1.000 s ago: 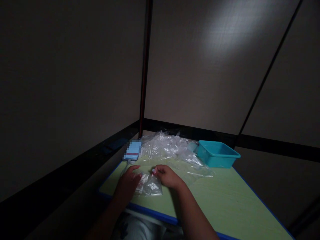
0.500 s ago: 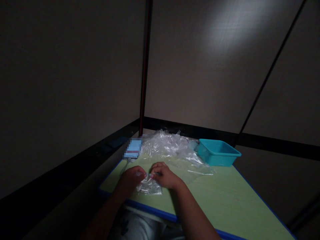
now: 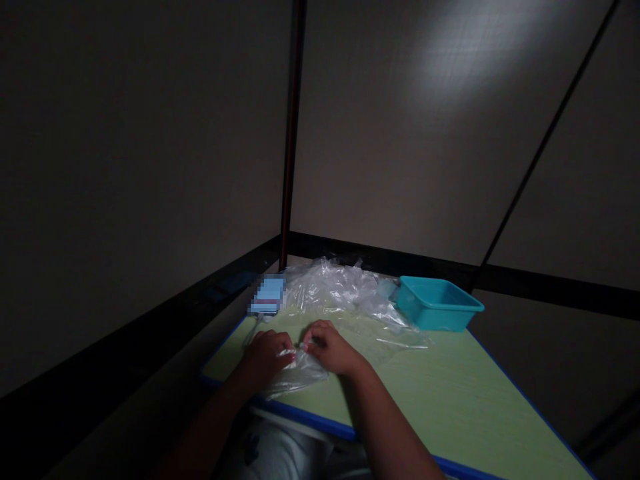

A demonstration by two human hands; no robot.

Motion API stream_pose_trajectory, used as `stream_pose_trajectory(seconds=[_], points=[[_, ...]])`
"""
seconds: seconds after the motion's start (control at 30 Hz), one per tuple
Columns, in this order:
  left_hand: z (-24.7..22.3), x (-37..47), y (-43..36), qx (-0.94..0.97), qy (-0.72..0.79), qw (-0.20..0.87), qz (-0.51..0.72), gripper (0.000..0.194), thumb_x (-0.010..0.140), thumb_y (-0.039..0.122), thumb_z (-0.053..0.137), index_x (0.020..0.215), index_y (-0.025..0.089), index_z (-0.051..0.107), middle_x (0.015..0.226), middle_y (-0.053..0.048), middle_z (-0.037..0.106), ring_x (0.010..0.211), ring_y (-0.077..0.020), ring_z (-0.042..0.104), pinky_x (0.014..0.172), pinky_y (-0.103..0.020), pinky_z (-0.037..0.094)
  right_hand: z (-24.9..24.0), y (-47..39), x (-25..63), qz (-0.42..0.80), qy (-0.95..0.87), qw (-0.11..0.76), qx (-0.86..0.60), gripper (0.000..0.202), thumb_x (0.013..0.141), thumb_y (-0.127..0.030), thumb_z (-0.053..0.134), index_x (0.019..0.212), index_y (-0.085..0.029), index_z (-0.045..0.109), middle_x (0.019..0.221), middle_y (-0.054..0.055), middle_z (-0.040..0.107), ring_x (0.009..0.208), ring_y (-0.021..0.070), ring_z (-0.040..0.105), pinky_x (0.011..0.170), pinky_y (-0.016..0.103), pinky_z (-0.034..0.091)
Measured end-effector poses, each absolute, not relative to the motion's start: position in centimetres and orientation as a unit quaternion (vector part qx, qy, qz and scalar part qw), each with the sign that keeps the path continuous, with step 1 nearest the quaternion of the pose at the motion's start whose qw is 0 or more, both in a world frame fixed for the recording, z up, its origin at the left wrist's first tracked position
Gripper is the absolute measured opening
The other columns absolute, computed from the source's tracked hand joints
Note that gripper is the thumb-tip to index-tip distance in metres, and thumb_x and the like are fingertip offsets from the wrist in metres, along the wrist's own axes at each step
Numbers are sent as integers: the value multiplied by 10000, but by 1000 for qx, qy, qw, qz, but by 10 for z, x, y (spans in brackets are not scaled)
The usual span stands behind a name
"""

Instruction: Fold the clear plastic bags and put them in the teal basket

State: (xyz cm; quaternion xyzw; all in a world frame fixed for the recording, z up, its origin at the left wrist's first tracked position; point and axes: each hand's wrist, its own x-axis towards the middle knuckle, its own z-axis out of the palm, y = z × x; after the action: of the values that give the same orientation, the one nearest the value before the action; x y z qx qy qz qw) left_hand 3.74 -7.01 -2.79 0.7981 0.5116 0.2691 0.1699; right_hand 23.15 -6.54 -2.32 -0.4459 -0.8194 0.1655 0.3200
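Observation:
A clear plastic bag (image 3: 297,377) lies crumpled between my hands, near the front edge of the table. My left hand (image 3: 270,353) pinches its upper edge between thumb and fingers. Facing it, my right hand (image 3: 327,347) has its fingertips closed on the same edge, a small gap away from the left. Whether anything is inside the bag I cannot make out. Just beyond my hands spreads a heap of clear plastic bags (image 3: 345,290).
A turquoise plastic basket (image 3: 443,317) stands at the table's back right. At the back left a phone (image 3: 269,295) with a lit, blurred screen leans up, a cable (image 3: 253,330) running from it. The green table (image 3: 450,387) has a blue edge; dark panelled walls enclose it behind and left.
The bag between my hands has shifted and now spreads flatter toward the table's front edge. Both hands have changed their grip slightly, the left fingers lifting a little.

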Motion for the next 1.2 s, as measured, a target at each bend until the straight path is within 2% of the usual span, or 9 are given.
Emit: stream_pose_trajectory(seconds=[0.1, 0.27, 0.4, 0.57, 0.77, 1.0, 1.1, 1.2], points=[[-30, 37, -71, 794, 519, 164, 272, 125, 689, 310, 548, 721, 205, 608, 781, -24, 583, 842, -217, 511, 777, -312, 358, -19, -67, 233, 166, -800, 339, -466, 105, 786, -272, 580, 754, -188, 633, 817, 25, 587, 881, 163, 481, 819, 288, 319], [-30, 37, -75, 790, 525, 146, 281, 103, 692, 286, 533, 666, 209, 597, 770, -17, 577, 833, -208, 503, 768, -308, 354, -17, -69, 232, 163, -800, 278, -506, 152, 769, -291, 582, 667, -182, 610, 767, 12, 579, 848, 165, 468, 754, 281, 305], [-30, 42, -78, 791, 523, 128, 290, 110, 708, 255, 510, 642, 212, 586, 771, -17, 578, 822, -200, 501, 747, -297, 353, -18, -71, 233, 164, -805, 251, -511, 164, 743, -322, 612, 655, -184, 612, 774, 5, 579, 881, 173, 459, 769, 294, 274], [-35, 43, -78, 797, 509, 115, 305, 98, 720, 258, 520, 644, 206, 554, 765, -27, 576, 805, -203, 496, 749, -313, 352, -17, -73, 235, 162, -810, 233, -513, 119, 735, -286, 626, 665, -190, 613, 798, 8, 586, 905, 180, 448, 788, 314, 250], [-38, 42, -81, 806, 485, 122, 316, 72, 693, 258, 565, 672, 193, 541, 788, -41, 572, 825, -215, 487, 743, -325, 360, -16, -73, 236, 174, -813, 230, -506, 237, 738, -416, 617, 671, -189, 624, 804, 14, 586, 909, 186, 443, 769, 310, 247], [-39, 47, -82, 802, 494, 116, 315, 19, 658, 212, 567, 661, 205, 549, 806, -30, 572, 851, -218, 492, 765, -327, 368, -14, -73, 240, 200, -811, 184, -518, 242, 626, -442, 701, 651, -206, 654, 788, 2, 598, 943, 211, 430, 771, 327, 220], [-35, 49, -82, 802, 488, 122, 323, 66, 711, 242, 525, 668, 203, 555, 786, -30, 575, 840, -214, 497, 772, -334, 372, -11, -75, 240, 191, -805, 182, -532, 237, 657, -436, 670, 644, -199, 657, 792, 13, 616, 942, 219, 432, 774, 332, 221], [-32, 51, -81, 807, 480, 120, 323, 133, 745, 276, 514, 658, 197, 577, 798, -38, 589, 847, -211, 505, 812, -345, 367, -8, -77, 239, 185, -803, 174, -539, 318, 765, -440, 547, 604, -187, 655, 768, 30, 632, 938, 217, 442, 785, 334, 232]])
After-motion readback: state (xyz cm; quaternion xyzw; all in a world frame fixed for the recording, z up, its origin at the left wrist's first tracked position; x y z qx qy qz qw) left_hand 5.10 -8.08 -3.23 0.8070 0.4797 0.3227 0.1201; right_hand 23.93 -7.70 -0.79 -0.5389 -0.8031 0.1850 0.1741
